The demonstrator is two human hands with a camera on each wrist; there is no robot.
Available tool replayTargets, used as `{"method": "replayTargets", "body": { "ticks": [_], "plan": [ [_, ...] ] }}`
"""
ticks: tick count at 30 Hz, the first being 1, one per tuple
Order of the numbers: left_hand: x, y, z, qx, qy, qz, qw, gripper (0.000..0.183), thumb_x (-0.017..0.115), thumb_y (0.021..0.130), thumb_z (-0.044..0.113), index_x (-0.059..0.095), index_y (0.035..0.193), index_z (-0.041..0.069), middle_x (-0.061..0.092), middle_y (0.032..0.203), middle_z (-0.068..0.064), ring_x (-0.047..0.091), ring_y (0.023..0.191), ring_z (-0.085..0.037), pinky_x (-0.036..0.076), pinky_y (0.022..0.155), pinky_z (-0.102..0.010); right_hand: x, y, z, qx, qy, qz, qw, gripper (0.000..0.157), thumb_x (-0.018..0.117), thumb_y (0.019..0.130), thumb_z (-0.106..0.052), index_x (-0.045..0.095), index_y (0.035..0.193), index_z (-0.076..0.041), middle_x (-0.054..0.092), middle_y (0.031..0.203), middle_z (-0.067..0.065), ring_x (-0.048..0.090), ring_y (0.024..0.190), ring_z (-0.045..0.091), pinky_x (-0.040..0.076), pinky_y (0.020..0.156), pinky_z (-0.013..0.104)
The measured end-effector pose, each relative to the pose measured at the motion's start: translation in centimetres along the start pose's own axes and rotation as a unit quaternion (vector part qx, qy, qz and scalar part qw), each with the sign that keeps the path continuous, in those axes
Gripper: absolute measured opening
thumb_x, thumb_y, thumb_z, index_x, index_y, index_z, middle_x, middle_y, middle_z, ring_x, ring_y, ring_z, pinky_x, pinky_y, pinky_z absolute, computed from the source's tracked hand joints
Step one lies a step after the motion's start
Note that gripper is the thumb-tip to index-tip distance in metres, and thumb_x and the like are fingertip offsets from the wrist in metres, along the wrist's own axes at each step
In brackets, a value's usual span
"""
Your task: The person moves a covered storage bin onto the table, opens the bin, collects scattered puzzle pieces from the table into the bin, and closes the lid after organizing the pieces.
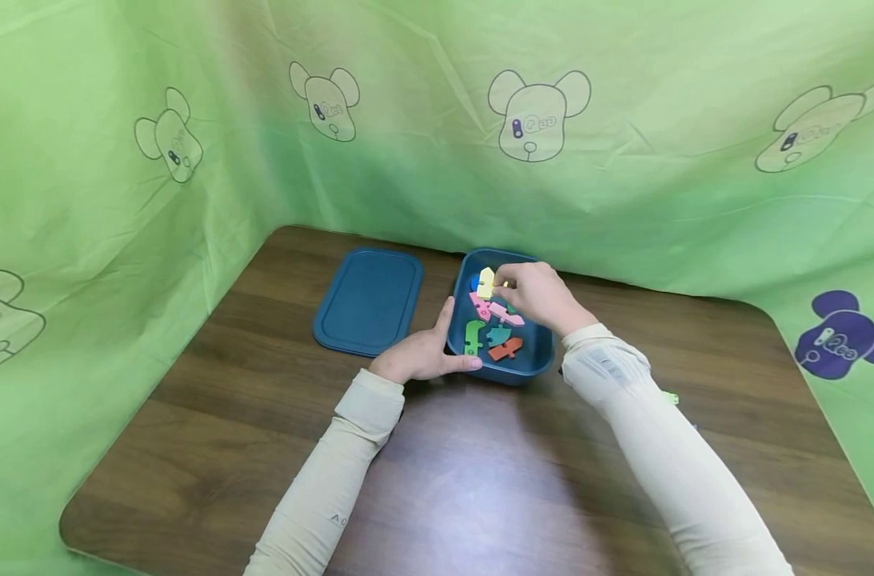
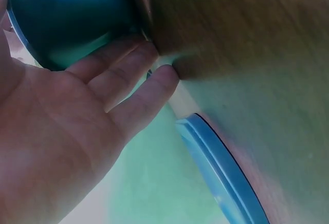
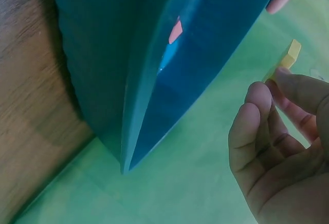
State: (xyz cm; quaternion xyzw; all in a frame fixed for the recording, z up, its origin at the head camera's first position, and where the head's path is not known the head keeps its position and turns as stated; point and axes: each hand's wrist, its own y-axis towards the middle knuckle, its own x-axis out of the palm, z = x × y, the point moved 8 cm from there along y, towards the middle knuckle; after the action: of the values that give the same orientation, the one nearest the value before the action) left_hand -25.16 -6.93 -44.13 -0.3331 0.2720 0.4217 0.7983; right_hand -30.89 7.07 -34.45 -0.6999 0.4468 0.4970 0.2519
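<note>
Over the blue plastic box (image 1: 539,352), my right hand (image 1: 540,294) pinches a pale yellow, notched flat piece (image 1: 485,282) between thumb and fingertips; the right wrist view shows the yellow piece (image 3: 291,54) above the rim. My left hand (image 1: 418,356) lies against the box's left side, fingers fairly straight and the thumb along the near side. Inside the box are several coloured notched pieces, among them a green piece (image 1: 473,337), a teal piece (image 1: 499,335), an orange piece (image 1: 505,349) and a light pink piece (image 1: 507,314). My right hand hides part of the contents.
A blue lid (image 1: 368,300) lies flat on the wooden table (image 1: 213,432), left of the box. Beyond my right forearm, a small light green item (image 1: 670,397) shows partly. Green printed cloth (image 1: 422,168) hangs behind and beside the table.
</note>
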Motion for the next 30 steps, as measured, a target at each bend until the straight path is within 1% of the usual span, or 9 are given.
{"method": "replayTargets", "body": {
  "ticks": [5, 10, 14, 17, 20, 22, 25, 29, 30],
  "plan": [
    [0.0, 0.0, 0.1, 0.002, -0.002, -0.001, 1.0000, 0.114, 0.057, 0.078, 0.070, -0.024, 0.147, 0.029, 0.062, 0.113, -0.014, 0.061, 0.078, -0.015, 0.047, 0.077, -0.035, 0.5, 0.7, 0.1, 0.007, -0.003, -0.016, 1.000, 0.008, 0.065, 0.090, -0.014, 0.069, 0.095, -0.009, 0.064, 0.080, 0.004, 0.055, 0.064, 0.018, 0.046, 0.060, 0.034],
    [0.0, 0.0, 0.2, 0.008, -0.006, 0.000, 1.0000, 0.114, 0.058, 0.079, 0.069, -0.023, 0.147, 0.027, 0.063, 0.110, -0.013, 0.061, 0.075, -0.015, 0.046, 0.077, -0.035, 0.9, 1.3, 0.0, 0.020, 0.002, -0.024, 1.000, 0.006, 0.066, 0.089, -0.014, 0.069, 0.092, -0.010, 0.063, 0.077, 0.003, 0.053, 0.061, 0.018, 0.044, 0.059, 0.034],
    [0.0, 0.0, 0.2, 0.008, -0.011, -0.001, 0.9999, 0.114, 0.059, 0.079, 0.068, -0.023, 0.147, 0.027, 0.064, 0.099, -0.010, 0.061, 0.072, -0.014, 0.046, 0.077, -0.036, 1.6, 1.8, 0.2, 0.030, 0.008, -0.043, 0.999, 0.006, 0.066, 0.089, -0.015, 0.070, 0.092, -0.011, 0.064, 0.082, 0.003, 0.054, 0.067, 0.020, 0.044, 0.064, 0.035],
    [0.1, 0.1, 0.1, 0.011, -0.013, -0.002, 0.9999, 0.114, 0.059, 0.080, 0.066, -0.023, 0.147, 0.026, 0.063, 0.087, -0.006, 0.061, 0.070, -0.014, 0.046, 0.077, -0.036, 2.0, 2.2, 0.4, 0.034, 0.006, -0.055, 0.998, 0.008, 0.066, 0.089, -0.015, 0.071, 0.094, -0.010, 0.065, 0.088, 0.004, 0.055, 0.075, 0.021, 0.046, 0.070, 0.037],
    [0.2, 0.1, 0.1, 0.014, -0.010, -0.002, 0.9998, 0.115, 0.059, 0.080, 0.067, -0.022, 0.148, 0.023, 0.062, 0.079, -0.003, 0.062, 0.069, -0.014, 0.046, 0.077, -0.036, 1.9, 2.6, 0.5, 0.035, -0.003, -0.055, 0.998, 0.008, 0.067, 0.088, -0.014, 0.072, 0.093, -0.010, 0.066, 0.088, 0.004, 0.055, 0.078, 0.022, 0.046, 0.073, 0.039],
    [0.2, 0.0, 0.0, 0.008, -0.009, -0.003, 0.9999, 0.114, 0.059, 0.079, 0.067, -0.022, 0.148, 0.025, 0.062, 0.077, -0.003, 0.061, 0.069, -0.014, 0.046, 0.076, -0.036, 1.8, 2.8, 0.4, 0.034, -0.005, -0.054, 0.998, 0.008, 0.067, 0.088, -0.013, 0.072, 0.094, -0.009, 0.066, 0.089, 0.004, 0.056, 0.080, 0.022, 0.047, 0.075, 0.039],
    [0.2, 0.0, 0.0, 0.004, -0.005, -0.004, 1.0000, 0.113, 0.058, 0.080, 0.067, -0.023, 0.148, 0.026, 0.063, 0.081, -0.004, 0.061, 0.070, -0.014, 0.047, 0.074, -0.036, 1.9, 3.2, 0.3, 0.047, -0.001, -0.068, 0.997, 0.011, 0.066, 0.089, -0.014, 0.072, 0.097, -0.009, 0.066, 0.091, 0.004, 0.056, 0.080, 0.023, 0.047, 0.076, 0.039],
    [0.0, 0.0, 0.1, 0.006, -0.001, -0.002, 1.0000, 0.113, 0.058, 0.081, 0.066, -0.023, 0.147, 0.025, 0.064, 0.095, -0.008, 0.061, 0.073, -0.014, 0.047, 0.076, -0.035, 2.5, 3.5, 0.4, 0.070, 0.006, -0.100, 0.992, 0.014, 0.064, 0.090, -0.013, 0.071, 0.101, -0.009, 0.065, 0.094, 0.005, 0.055, 0.080, 0.023, 0.046, 0.076, 0.039],
    [0.0, 0.0, 0.2, 0.006, -0.001, -0.002, 1.0000, 0.113, 0.058, 0.081, 0.066, -0.024, 0.147, 0.025, 0.065, 0.096, -0.009, 0.062, 0.073, -0.014, 0.047, 0.076, -0.035, 2.6, 3.6, 0.4, 0.073, 0.007, -0.105, 0.992, 0.014, 0.063, 0.090, -0.013, 0.071, 0.100, -0.009, 0.064, 0.093, 0.005, 0.055, 0.079, 0.023, 0.046, 0.075, 0.039]
  ]
}}
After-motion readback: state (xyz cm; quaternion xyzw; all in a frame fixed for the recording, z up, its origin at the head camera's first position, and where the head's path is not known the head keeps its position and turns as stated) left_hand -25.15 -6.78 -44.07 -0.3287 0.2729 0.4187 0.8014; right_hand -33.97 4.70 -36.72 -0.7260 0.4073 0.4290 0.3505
